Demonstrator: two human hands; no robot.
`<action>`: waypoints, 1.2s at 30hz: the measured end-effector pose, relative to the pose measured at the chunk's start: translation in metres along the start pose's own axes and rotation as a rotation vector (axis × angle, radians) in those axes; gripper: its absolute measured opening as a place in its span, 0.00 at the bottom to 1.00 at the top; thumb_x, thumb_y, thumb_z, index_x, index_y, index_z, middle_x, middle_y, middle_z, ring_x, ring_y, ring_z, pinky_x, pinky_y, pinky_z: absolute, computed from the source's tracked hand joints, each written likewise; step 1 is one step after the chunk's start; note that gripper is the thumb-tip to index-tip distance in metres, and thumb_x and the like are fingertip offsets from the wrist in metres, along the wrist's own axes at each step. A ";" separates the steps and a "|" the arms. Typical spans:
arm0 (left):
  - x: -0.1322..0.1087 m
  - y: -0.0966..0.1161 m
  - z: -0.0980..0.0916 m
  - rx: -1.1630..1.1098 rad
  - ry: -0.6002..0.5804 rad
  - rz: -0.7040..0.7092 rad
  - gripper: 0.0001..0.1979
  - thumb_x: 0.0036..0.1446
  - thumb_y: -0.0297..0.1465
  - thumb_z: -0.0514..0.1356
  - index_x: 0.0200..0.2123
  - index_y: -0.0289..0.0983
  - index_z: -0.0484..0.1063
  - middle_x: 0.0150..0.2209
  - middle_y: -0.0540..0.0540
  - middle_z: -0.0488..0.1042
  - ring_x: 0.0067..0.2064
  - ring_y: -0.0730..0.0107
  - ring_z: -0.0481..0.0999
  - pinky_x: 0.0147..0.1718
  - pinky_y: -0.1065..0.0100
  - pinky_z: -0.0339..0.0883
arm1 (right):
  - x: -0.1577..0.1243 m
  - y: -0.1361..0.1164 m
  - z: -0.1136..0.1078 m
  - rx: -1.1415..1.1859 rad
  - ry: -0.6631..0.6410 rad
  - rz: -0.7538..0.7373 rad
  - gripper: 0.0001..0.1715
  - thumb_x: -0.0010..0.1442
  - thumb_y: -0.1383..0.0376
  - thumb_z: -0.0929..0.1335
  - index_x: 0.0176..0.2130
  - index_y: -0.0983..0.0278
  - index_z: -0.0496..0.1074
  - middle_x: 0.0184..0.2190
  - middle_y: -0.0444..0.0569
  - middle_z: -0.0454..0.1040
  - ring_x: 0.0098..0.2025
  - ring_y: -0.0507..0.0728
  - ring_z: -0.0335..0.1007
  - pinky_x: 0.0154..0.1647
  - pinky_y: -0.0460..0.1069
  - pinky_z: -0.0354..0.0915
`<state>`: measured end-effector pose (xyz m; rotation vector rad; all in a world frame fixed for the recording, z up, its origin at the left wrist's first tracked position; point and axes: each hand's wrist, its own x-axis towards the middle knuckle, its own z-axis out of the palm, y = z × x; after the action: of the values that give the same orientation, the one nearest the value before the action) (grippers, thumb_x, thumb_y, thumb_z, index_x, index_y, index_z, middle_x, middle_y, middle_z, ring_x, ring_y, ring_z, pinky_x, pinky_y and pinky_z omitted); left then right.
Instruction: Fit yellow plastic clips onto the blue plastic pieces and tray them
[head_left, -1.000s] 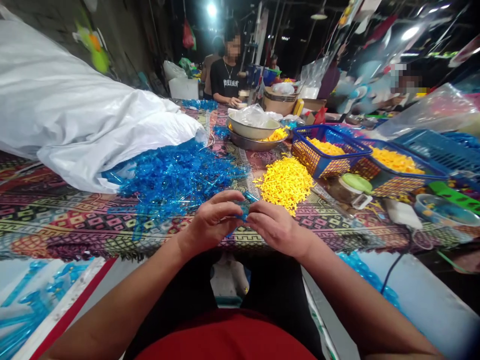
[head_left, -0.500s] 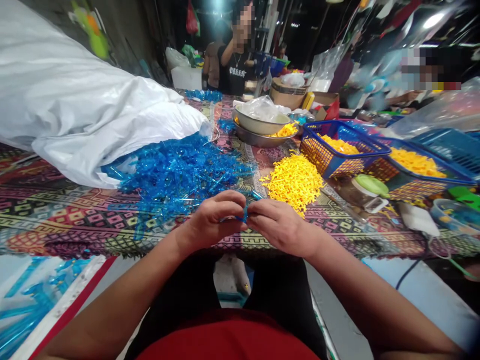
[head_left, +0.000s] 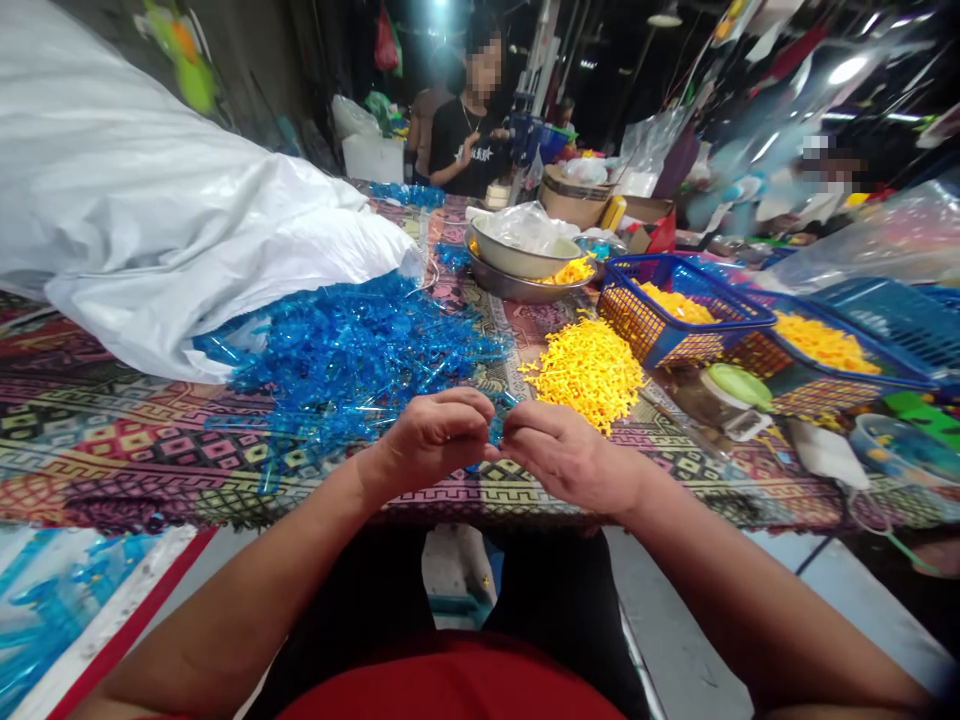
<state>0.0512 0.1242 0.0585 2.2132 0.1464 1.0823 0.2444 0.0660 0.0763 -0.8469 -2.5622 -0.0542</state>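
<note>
Across the table, the seated person's hand [head_left: 469, 150] has come down from head height to the chest. Two hands work close together here: the left hand [head_left: 431, 440] and the right hand [head_left: 566, 455] almost meet at the fingertips, in a narrow pinch on one blue plastic piece [head_left: 494, 432] — most of it is hidden by the fingers, so its shape I cannot make out. It is held just above the patterned tablecloth [head_left: 150, 470], beside one heap of blue plastic parts [head_left: 360, 360] and one heap of yellow parts [head_left: 589, 375]. Two blue-rimmed baskets [head_left: 686, 268] [head_left: 847, 355] hold more yellow parts — these are too small to count.
</note>
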 end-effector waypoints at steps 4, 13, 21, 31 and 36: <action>0.000 0.001 0.001 0.028 -0.027 0.022 0.08 0.53 0.27 0.60 0.24 0.34 0.66 0.29 0.46 0.68 0.33 0.74 0.69 0.33 0.73 0.67 | -0.002 0.000 -0.003 -0.028 -0.019 -0.019 0.15 0.64 0.69 0.57 0.29 0.66 0.65 0.29 0.50 0.65 0.30 0.52 0.59 0.28 0.48 0.60; -0.004 0.006 0.000 0.067 -0.025 0.022 0.07 0.53 0.27 0.61 0.24 0.34 0.66 0.29 0.45 0.68 0.33 0.74 0.69 0.33 0.73 0.66 | -0.001 -0.002 -0.003 -0.014 -0.027 -0.018 0.14 0.64 0.67 0.57 0.30 0.66 0.67 0.30 0.51 0.67 0.31 0.52 0.61 0.30 0.47 0.61; -0.003 0.007 0.001 0.060 -0.029 0.045 0.07 0.53 0.26 0.60 0.24 0.33 0.66 0.29 0.45 0.68 0.33 0.73 0.69 0.33 0.73 0.66 | -0.002 -0.003 -0.005 -0.023 -0.039 -0.050 0.14 0.64 0.69 0.57 0.30 0.67 0.66 0.30 0.52 0.66 0.32 0.53 0.60 0.30 0.48 0.61; -0.011 -0.002 -0.018 0.128 0.154 -0.093 0.04 0.50 0.27 0.63 0.25 0.35 0.71 0.31 0.45 0.72 0.33 0.73 0.72 0.33 0.73 0.67 | -0.017 0.014 -0.016 0.021 0.062 0.056 0.10 0.63 0.68 0.59 0.30 0.64 0.65 0.28 0.49 0.65 0.30 0.52 0.61 0.28 0.47 0.61; -0.013 -0.009 -0.023 0.119 0.195 -0.149 0.05 0.48 0.29 0.64 0.24 0.36 0.72 0.31 0.45 0.72 0.35 0.71 0.72 0.35 0.71 0.67 | -0.027 0.026 -0.021 0.035 0.118 0.116 0.07 0.61 0.69 0.63 0.29 0.63 0.65 0.29 0.49 0.67 0.32 0.54 0.64 0.30 0.48 0.63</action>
<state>0.0278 0.1383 0.0543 2.1578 0.4640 1.2308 0.2864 0.0685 0.0815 -0.9486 -2.3933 -0.0236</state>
